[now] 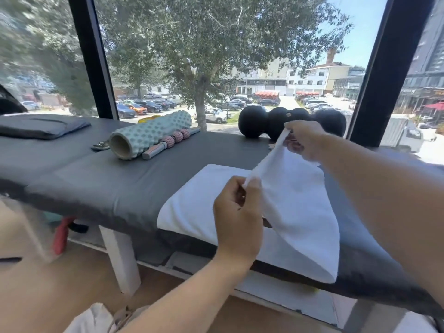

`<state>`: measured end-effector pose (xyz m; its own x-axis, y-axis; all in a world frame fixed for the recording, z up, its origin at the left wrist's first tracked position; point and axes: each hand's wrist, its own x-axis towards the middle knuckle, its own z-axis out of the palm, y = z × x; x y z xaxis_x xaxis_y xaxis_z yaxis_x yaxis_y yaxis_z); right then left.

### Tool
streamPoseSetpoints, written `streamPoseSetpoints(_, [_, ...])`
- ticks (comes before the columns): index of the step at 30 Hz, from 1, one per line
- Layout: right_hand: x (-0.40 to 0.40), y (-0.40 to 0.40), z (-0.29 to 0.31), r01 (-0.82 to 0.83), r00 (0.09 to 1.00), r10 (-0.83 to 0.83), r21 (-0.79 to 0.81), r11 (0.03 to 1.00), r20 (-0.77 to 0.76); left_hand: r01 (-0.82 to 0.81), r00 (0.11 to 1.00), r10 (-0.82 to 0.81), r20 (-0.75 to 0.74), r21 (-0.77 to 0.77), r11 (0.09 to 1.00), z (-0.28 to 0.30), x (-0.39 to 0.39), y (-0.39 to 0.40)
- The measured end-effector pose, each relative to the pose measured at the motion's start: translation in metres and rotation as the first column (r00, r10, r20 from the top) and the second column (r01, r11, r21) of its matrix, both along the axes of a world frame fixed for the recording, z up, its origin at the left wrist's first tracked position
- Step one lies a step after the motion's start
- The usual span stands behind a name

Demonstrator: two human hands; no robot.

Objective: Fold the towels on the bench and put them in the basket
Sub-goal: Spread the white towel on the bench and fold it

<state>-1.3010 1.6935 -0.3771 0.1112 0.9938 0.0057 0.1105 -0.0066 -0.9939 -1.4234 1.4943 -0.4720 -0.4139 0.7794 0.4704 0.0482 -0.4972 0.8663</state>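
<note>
A white towel (298,207) lies on the grey padded bench (108,183), with one half lifted into the air. My left hand (236,217) pinches its near corner above the bench's front edge. My right hand (306,138) pinches the far corner, raised higher near the window. The raised part hangs between the two hands and drapes over the bench's front edge. The rest of the towel lies flat to the left. A pale fabric thing with a handle (101,319) shows at the bottom edge; I cannot tell if it is the basket.
On the bench behind the towel lie a pale green foam roller (149,134), a pink massage stick (168,143) and black double massage balls (276,121). A folded dark cushion (43,127) sits at the far left. A large window stands behind.
</note>
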Motion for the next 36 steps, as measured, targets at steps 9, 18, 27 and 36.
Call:
streamPoseSetpoints(9, [-0.104,0.014,-0.038,-0.091,0.995,0.091,0.010,0.996,-0.028,-0.099,0.983,0.118,0.140,-0.133,0.986,-0.028,-0.082,0.001])
streamPoseSetpoints(18, [-0.162,0.034,-0.041,0.019,0.999,-0.025,0.236,0.972,0.022,-0.112,0.977,0.136,0.162,-0.148,0.983,-0.014,-0.109,0.006])
streamPoseSetpoints(27, [-0.190,0.054,-0.102,-0.164,0.932,0.160,-0.014,0.986,0.326,-0.284,0.955,0.188,-0.230,-0.518,0.807,-0.063,-0.168,0.016])
streamPoseSetpoints(36, [-0.175,0.070,-0.110,-0.148,0.611,0.017,0.093,0.985,0.792,-0.296,0.952,0.204,-0.229,-0.512,0.807,-0.063,-0.173,0.013])
